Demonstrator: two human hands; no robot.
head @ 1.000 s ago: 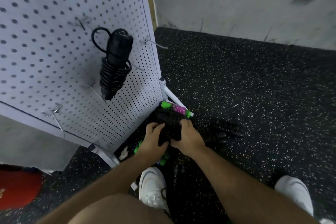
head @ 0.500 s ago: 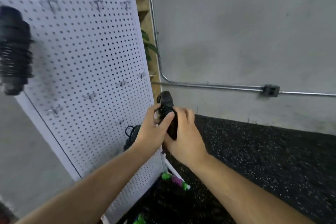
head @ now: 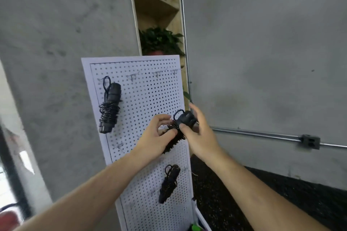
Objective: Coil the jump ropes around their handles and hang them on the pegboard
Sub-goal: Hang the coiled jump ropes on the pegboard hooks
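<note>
The left hand (head: 155, 138) and right hand (head: 201, 137) are close together, both gripping one coiled black jump rope (head: 185, 119). They hold it up in front of the white pegboard (head: 150, 95). A high rope (head: 109, 108) and a low rope (head: 169, 184) hang on the board, both coiled.

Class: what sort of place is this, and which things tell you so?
Probably a gym or home workout corner: coiled jump ropes hang on a white pegboard, beside speckled black flooring and concrete walls.
</note>
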